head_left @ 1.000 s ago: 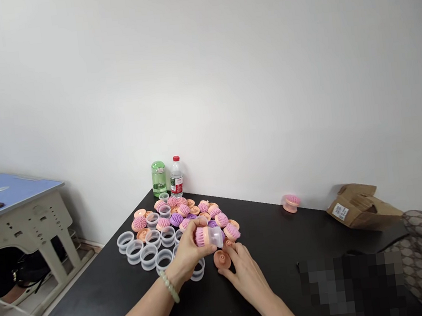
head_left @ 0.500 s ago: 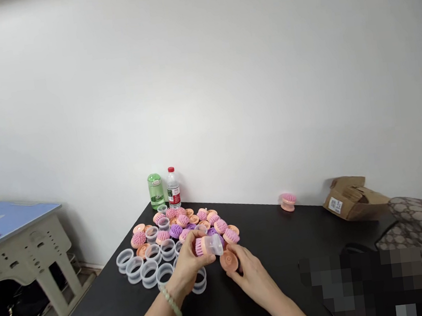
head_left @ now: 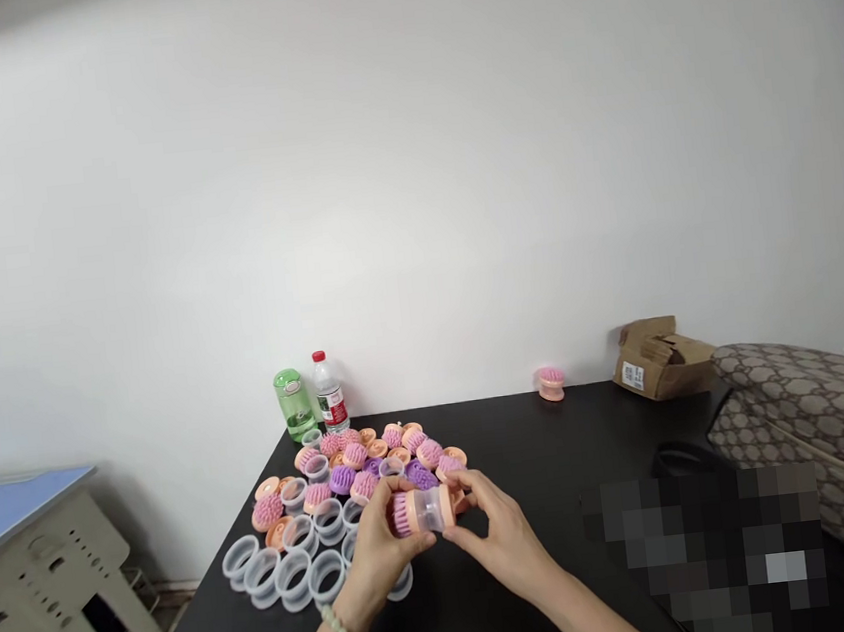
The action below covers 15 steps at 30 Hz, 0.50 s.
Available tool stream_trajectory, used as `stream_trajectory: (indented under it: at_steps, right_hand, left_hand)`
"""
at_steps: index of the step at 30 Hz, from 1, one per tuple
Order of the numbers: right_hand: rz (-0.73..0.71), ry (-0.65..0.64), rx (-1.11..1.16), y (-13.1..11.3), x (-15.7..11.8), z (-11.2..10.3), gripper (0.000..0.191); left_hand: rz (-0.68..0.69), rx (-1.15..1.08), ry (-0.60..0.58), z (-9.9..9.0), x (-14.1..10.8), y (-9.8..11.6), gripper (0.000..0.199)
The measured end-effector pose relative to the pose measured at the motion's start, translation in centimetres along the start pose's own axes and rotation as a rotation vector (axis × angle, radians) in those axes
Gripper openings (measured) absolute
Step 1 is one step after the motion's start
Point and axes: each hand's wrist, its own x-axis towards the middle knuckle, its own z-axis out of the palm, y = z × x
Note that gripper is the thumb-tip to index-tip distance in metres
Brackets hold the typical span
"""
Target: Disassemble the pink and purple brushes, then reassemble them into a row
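My left hand (head_left: pixel 376 554), a beaded bracelet at its wrist, is closed around a peach brush head with pink bristles (head_left: pixel 402 515), its bristles facing left. A clear plastic ring (head_left: pixel 428 509) sits against the brush head's right side. My right hand (head_left: pixel 503 534) pinches a round peach cap (head_left: pixel 447 505) between thumb and fingers, and the cap meets the ring's right end. The three parts lie in one line, held sideways above the table. Behind and left are several clear rings (head_left: pixel 294 581) and a cluster of pink and purple brush heads (head_left: pixel 343 480) with peach caps.
A green container (head_left: pixel 295 407) and a red-capped water bottle (head_left: pixel 330 396) stand by the wall. One pink-and-peach brush (head_left: pixel 551 384) sits alone at the back of the black table (head_left: pixel 511 442). At right are a cardboard box (head_left: pixel 664 361) and a patterned bag (head_left: pixel 818 425).
The peach cap in my right hand has turned from facing me to lining up with the clear ring, and now touches its end. The view has shifted slightly right.
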Motion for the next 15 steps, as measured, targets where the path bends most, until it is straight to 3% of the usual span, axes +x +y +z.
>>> stream_trajectory:
  at_steps: [6,15]
  right_hand:
    - [-0.007,-0.017,0.176,0.00,0.19,0.08,0.042]
    - [-0.076,-0.014,0.149,-0.06,0.22,-0.32,0.046]
  left_hand:
    - [0.025,-0.052,0.001,0.06,-0.13,0.14,0.056]
    - [0.011,-0.077,-0.022,-0.12,-0.12,0.75,0.056]
